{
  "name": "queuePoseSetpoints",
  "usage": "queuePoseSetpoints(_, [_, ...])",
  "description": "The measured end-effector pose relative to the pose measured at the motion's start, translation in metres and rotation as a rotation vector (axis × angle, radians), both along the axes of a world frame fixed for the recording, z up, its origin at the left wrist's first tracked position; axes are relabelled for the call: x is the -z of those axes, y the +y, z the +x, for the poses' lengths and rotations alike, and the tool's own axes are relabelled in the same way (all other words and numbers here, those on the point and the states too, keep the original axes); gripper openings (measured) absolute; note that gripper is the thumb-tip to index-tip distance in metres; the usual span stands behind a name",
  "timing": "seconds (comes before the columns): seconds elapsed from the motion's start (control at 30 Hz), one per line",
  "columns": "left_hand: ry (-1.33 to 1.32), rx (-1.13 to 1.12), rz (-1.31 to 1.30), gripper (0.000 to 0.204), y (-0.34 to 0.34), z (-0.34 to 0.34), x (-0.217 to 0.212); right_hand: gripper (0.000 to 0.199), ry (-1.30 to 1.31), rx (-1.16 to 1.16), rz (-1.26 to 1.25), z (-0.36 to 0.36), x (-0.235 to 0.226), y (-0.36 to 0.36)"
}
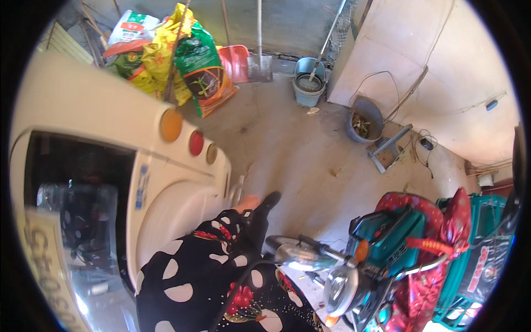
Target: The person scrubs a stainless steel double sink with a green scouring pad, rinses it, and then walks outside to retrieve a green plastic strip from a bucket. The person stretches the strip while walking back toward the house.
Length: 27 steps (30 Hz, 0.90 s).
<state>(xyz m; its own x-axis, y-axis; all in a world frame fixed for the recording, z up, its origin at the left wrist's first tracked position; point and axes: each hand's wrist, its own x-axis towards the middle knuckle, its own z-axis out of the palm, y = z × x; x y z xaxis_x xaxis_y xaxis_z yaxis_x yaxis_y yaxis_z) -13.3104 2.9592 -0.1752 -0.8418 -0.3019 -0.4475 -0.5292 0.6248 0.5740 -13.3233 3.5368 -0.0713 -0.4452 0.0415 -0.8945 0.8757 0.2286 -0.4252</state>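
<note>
Dotted black clothing (193,271) lies nearest my camera, between a cream vehicle (155,188) and a motorcycle (340,290); hands unseen, I can't tell the fingers' spread, hold or nearness to either.

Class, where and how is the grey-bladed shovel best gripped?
Probably by its long shaft, coming across the floor: it stands nearly upright above the grey blade, with the wall behind and a red scoop close at left.
</note>
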Motion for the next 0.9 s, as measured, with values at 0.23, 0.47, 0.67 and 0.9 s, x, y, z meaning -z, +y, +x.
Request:
queuePoseSetpoints(0.23, [0.024,0.279,-0.285,0.008,-0.116,-0.059,0.059,0.023,-0.066,-0.041,0.004,-0.087,-0.01,-0.097])
queuePoseSetpoints(0.47, [-0.021,0.016,-0.012,0.008,-0.204,-0.108,0.031,0.022,-0.065,-0.222,-0.027,-0.167,-0.006,-0.176])
queuePoseSetpoints(0.67, [0.202,0.207,-0.221,0.007,-0.233,-0.108,-0.017,0.022,-0.049,-0.422,-0.04,-0.239,0.005,-0.227])
queuePoseSetpoints(0.9, [-0.045,-0.624,0.537,0.02,-0.227,-0.104,-0.03,0.021,0.009,-0.622,-0.052,-0.315,0.003,-0.278])
